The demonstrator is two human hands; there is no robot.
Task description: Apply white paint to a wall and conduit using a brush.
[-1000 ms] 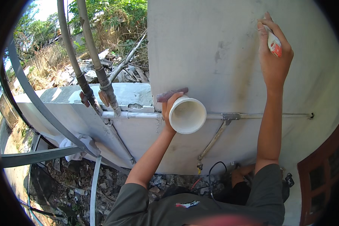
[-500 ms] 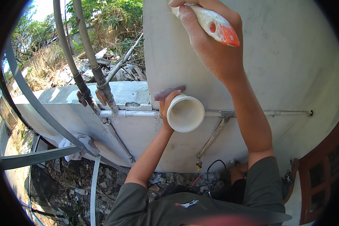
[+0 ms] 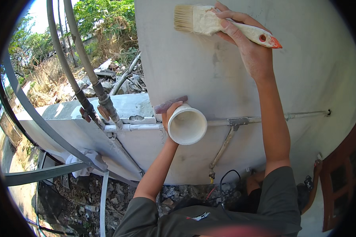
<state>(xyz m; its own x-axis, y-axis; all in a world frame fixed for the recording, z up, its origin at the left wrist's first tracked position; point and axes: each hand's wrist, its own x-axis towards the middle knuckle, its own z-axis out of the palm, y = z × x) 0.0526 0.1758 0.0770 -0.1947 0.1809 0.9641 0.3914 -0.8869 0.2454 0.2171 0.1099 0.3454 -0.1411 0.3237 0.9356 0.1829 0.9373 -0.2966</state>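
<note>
My right hand (image 3: pixel 247 39) is raised at the upper right, its fingers closed round the handle of a flat paintbrush (image 3: pixel 205 19). The brush has pale bristles, a white-smeared ferrule and an orange-red handle tip. It lies across the upper part of the grey-white wall (image 3: pixel 178 67); whether the bristles touch it I cannot tell. Lower down, my left hand (image 3: pixel 169 116) grips a round white pot (image 3: pixel 187 125) by its side. The pot's mouth faces me and its inside is coated off-white. A dull reddish-brown bar (image 3: pixel 171 104) sticks out at the same hand's fingers.
A white pipe (image 3: pixel 140 127) runs along the wall behind the pot, with a branch pipe (image 3: pixel 222 152) below. Two upright grey pipes (image 3: pixel 83 51) and curved metal bars (image 3: pixel 47 114) stand at left. Rubble (image 3: pixel 83 205) covers the ground. Another person's hand (image 3: pixel 317 166) shows at lower right.
My right hand has moved right and slightly down, bringing the whole brush into view. The pot appears a little further left and lower, as the whole view has shifted.
</note>
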